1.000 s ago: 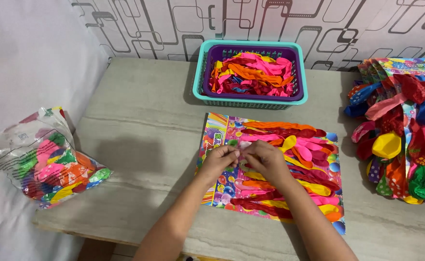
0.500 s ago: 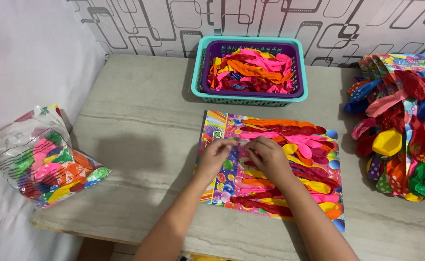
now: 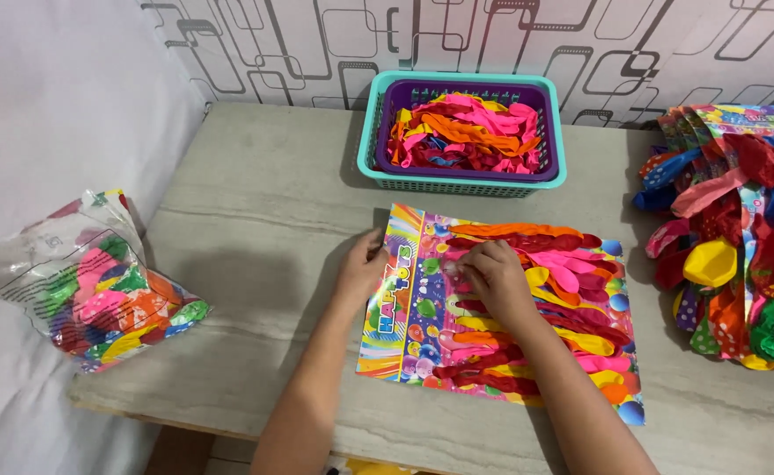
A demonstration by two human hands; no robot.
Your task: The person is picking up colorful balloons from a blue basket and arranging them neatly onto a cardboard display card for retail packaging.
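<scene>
The printed card lay flat on the surface, near its centre, with a row of long balloons fastened across its right half. The step in hand appeared to be the fixing of a balloon to the card: the balloons ran in rows from the top edge to the bottom edge, and the work was at the upper rows, at about 11 o'clock on the card.

The right hand rested on the card, palm down, fingers curled and pinched at the neck end of a pale balloon; whether it gripped the balloon or only pressed on it could not be told. The left hand lay at the card's left edge, at 9 o'clock, fingers bent and pressing the edge down to steady it; it held nothing. Both forearms entered from 6 o'clock and converged toward the card.

As a judgement, the next move called for a firm hold on the card and a fine pinch at the balloon's neck.

A teal basket with loose balloons stood at 12 o'clock. A stack of filled cards lay at 3 o'clock, and a clear bag of balloons at 9 o'clock.
</scene>
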